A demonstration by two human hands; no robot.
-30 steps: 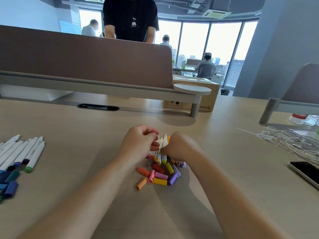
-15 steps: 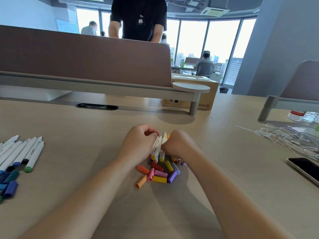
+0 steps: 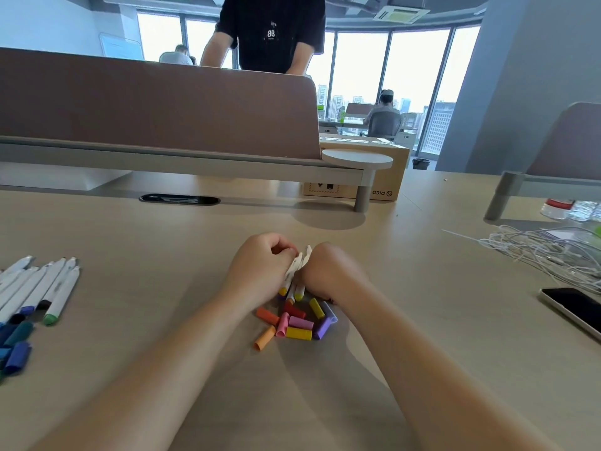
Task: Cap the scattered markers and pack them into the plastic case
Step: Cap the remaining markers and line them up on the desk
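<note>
L hand (image 3: 260, 270) and R hand (image 3: 328, 273) sit mid-counter (image 3: 422, 320), knuckles up, with a bunch of markers (image 3: 297, 271) squeezed between them. L fingers (image 3: 281, 250) are curled tight and pinch the white barrels. R is fisted against the same bunch. Its fingers are hidden behind the knuckles, but it reads as a wrap-round grip.

Handling, my guess: the markers are light, stiff plastic tubes, smooth and round, so they'll roll and slip past each other in a bunch. Better to take one at a time mid-barrel, tip clear, w/ the cap pushed on straight from the end. The caps (image 3: 296, 323) are small and light and skid easily. Pinch each by its closed end.

Counts:
- markers in hand: 3 coloured tips show at the near end, maybe more hidden
- loose caps just below the hands: approx 9 (2 orange, 1 red, 2 pink, 2 yellow, 2 purple-ish), poss. more under R wrist
- far-left markers (image 3: 61, 292): approx 6–7, uncapped, partly cut by the frame edge
- blue caps (image 3: 18, 354) by them: approx 5, also cut off
- case: not in view
</note>
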